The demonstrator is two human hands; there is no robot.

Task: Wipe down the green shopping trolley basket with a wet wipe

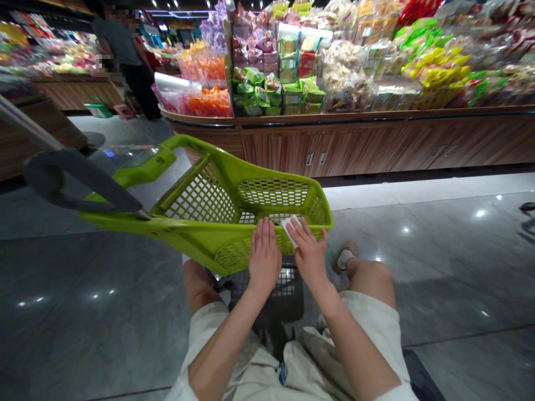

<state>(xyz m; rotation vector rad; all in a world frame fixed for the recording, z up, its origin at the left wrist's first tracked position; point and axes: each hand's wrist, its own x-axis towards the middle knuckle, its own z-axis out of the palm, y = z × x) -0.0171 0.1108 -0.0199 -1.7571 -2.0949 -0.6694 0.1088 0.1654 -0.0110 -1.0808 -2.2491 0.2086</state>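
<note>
1. Grey handle [98, 181]: joined to the left end of the basket.
2. Green basket [204, 236]: lattice-walled; near rim in contact with the left hand.
3. Left hand [266, 250]: fingers straight and side by side, laid at the basket's near rim.
4. White tissue [289, 230]: at the basket's near rim, towards its right end.
5. Right hand [310, 253]: separate from the left hand; fingers spread over the tissue. Grip cannot be determined.
6. Wooden cabinet [363, 139]: behind the basket, extending right; bears packets [345, 61].
</note>
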